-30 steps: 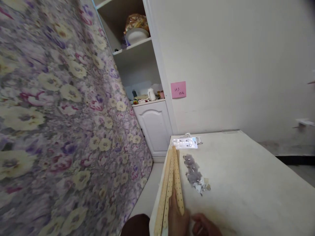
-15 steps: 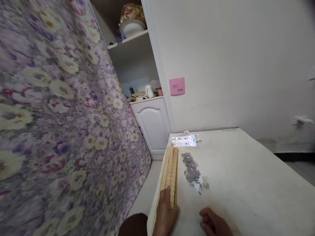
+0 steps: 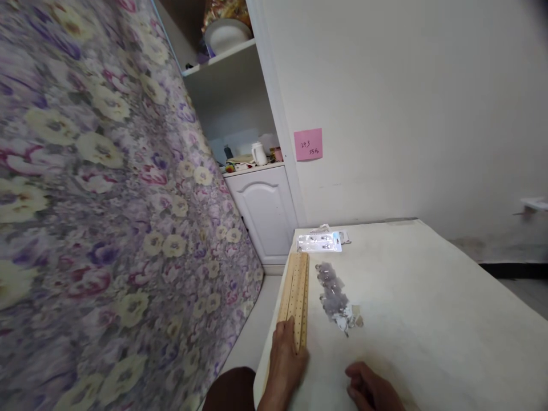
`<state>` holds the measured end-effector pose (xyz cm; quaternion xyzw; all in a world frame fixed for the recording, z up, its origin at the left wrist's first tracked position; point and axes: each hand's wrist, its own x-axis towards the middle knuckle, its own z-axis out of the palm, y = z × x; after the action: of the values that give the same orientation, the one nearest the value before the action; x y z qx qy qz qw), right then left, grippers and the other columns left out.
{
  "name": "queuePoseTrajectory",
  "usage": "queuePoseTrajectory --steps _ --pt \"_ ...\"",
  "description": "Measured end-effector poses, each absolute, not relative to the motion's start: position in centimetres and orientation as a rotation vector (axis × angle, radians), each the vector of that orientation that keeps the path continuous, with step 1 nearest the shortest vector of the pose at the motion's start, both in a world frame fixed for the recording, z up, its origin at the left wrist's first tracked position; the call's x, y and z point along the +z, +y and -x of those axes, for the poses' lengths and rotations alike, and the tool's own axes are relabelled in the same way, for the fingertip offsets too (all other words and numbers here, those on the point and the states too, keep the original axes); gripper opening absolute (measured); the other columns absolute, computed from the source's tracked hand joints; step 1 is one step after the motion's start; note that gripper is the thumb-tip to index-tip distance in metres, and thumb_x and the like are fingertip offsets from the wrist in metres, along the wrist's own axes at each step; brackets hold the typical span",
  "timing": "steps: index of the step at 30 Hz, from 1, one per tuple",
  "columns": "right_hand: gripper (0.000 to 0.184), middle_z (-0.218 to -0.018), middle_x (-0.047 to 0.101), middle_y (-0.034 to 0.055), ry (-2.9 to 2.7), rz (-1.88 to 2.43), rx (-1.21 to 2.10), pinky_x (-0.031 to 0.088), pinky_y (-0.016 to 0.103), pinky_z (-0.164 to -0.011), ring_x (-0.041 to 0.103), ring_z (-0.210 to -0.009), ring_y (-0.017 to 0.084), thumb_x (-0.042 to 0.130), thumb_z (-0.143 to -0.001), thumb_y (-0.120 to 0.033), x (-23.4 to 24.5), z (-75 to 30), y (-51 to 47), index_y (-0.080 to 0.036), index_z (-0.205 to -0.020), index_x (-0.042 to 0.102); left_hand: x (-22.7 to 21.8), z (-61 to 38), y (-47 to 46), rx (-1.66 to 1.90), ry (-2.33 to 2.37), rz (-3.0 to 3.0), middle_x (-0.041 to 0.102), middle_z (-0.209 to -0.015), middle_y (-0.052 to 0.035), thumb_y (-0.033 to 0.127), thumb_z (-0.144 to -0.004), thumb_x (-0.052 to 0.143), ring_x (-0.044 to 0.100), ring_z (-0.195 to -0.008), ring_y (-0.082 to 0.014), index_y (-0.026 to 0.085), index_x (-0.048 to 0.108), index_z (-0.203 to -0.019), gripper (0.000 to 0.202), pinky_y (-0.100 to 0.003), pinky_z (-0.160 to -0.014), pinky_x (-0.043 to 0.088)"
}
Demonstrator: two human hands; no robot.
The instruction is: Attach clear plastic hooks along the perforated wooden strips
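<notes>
Several long wooden strips [image 3: 296, 294] with rows of small holes lie side by side along the left edge of a white table [image 3: 428, 319]. My left hand [image 3: 285, 365] rests on their near end, fingers pressed against the wood. My right hand [image 3: 370, 388] lies on the table to the right, fingers curled, with nothing visible in it. A pile of small clear bags [image 3: 336, 297] with metal parts sits just right of the strips. A clear blister pack [image 3: 321, 241] lies at the table's far left corner.
A large floral-patterned mattress [image 3: 98, 200] leans at the left, leaving a narrow floor gap [image 3: 257, 325] beside the table. A white cupboard [image 3: 263, 208] with shelves stands behind. A pink sticky note [image 3: 308, 144] is on the wall.
The wooden strips, fanned apart a second ago, now lie closed together and parallel. My left hand slid up along their near end; my right hand moved right, away from the strips.
</notes>
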<state>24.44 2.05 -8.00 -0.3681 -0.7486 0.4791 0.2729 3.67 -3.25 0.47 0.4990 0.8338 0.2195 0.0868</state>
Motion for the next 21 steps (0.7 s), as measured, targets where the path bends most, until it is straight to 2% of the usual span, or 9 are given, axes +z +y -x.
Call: queuePoseTrajectory --steps 12,17,21 --pt "0.023 -0.069 0.061 0.0009 -2.04 0.933 1.322 0.044 0.024 -0.056 0.055 -0.055 0.014 0.051 -0.075 -0.036 -7.2 -24.7 2.1 -0.021 -0.091 0.054 -0.1 -3.5 -3.3 0.633 2.519 -1.516 0.049 -0.127 -0.0122 0.023 -0.075 0.047 0.045 -0.117 -0.0227 0.01 0.041 -0.135 0.061 -0.028 -0.103 0.031" --pt "0.022 -0.073 0.062 0.0021 -2.099 0.905 1.346 0.045 0.023 -0.061 0.058 -0.062 0.015 0.05 -0.075 -0.031 -6.5 -25.1 2.4 -0.02 -0.093 0.055 -0.4 -3.4 -3.3 0.671 2.533 -1.55 0.052 -0.124 -0.0115 0.02 -0.075 0.045 0.048 -0.115 -0.0213 0.011 0.043 -0.133 0.059 -0.027 -0.101 0.033" --pt "0.022 -0.073 0.061 0.0021 -2.097 0.904 1.365 0.045 0.024 -0.06 0.056 -0.059 0.014 0.05 -0.074 -0.031 -6.7 -25.0 2.4 -0.02 -0.093 0.054 -0.7 -3.3 -3.2 0.693 2.555 -1.562 0.052 -0.124 -0.0109 0.017 -0.075 0.045 0.048 -0.115 -0.021 0.012 0.044 -0.132 0.058 -0.028 -0.101 0.033"
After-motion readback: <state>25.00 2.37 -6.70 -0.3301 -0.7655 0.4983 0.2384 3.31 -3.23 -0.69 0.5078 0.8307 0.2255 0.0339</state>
